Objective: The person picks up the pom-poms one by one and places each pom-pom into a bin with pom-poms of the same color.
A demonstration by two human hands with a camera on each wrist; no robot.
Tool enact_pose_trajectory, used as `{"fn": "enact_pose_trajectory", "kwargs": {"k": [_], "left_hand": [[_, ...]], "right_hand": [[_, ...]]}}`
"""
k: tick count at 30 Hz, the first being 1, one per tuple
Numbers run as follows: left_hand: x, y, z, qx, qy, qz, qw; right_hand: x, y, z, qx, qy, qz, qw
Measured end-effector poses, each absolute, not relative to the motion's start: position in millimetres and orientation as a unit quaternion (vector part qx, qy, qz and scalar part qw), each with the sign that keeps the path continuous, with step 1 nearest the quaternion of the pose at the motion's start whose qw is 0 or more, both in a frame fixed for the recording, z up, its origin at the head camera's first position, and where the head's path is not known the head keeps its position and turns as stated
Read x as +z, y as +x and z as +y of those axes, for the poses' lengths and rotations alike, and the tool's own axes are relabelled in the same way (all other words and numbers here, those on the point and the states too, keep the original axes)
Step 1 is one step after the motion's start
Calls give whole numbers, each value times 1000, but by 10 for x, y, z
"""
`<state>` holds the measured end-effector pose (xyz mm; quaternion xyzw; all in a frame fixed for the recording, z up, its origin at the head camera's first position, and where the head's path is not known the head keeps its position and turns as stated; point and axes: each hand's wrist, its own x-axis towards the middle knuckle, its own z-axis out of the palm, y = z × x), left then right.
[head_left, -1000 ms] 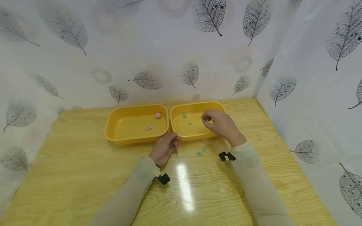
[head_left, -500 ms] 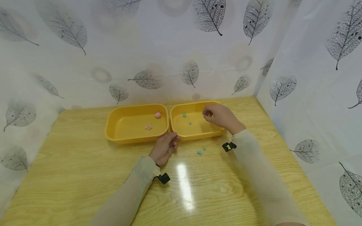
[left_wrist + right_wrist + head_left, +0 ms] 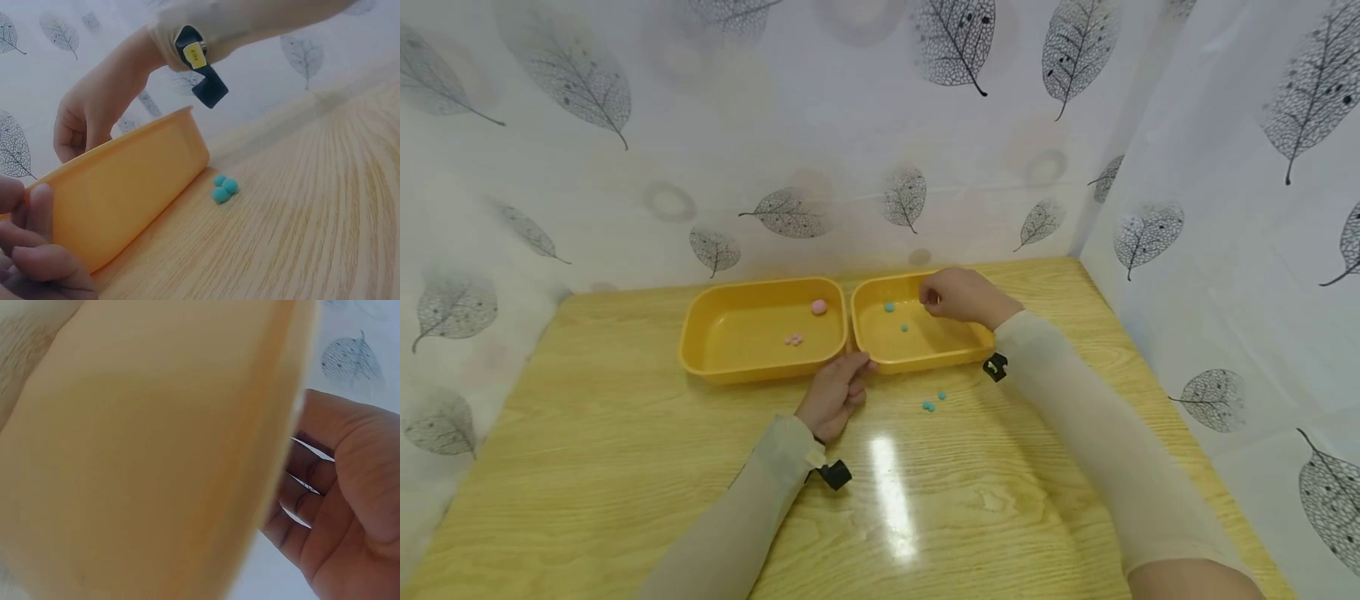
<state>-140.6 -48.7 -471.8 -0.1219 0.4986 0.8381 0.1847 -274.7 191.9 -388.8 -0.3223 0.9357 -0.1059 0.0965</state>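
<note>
Two yellow plastic trays stand side by side on the wooden table. My left hand [image 3: 837, 394] pinches the near left rim of the right tray [image 3: 925, 361] between thumb and fingers. Inside that tray lie small blue balls [image 3: 904, 327]. My right hand [image 3: 962, 296] reaches over the same tray with its fingers curled down towards the far part. Its fingertips are hidden, and I cannot tell whether a ball is between them. In the left wrist view, several blue balls [image 3: 225, 187] sit on the table beside the tray wall.
The left tray [image 3: 760, 372] contains a larger pink ball [image 3: 818, 307] and a cluster of small pink balls [image 3: 794, 339]. A white curtain [image 3: 820, 125] with a leaf print hangs behind the table and along its sides.
My right hand has shifted left and towards the back of the right tray. A bit of blue at its fingertips half a second ago is now out of sight. My left hand stays put.
</note>
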Motion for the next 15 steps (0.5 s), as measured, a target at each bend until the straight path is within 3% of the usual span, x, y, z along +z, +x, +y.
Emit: {"fn": "enact_pose_trajectory", "kwargs": {"k": [6, 15], "left_hand": [[-4733, -1415, -500, 842, -126, 491, 185], [-4747, -1422, -501, 846, -119, 486, 183]], "right_hand": [[-3951, -2819, 1766, -91, -327, 930, 140], [-4075, -2858, 1651, -67, -364, 915, 160]]}}
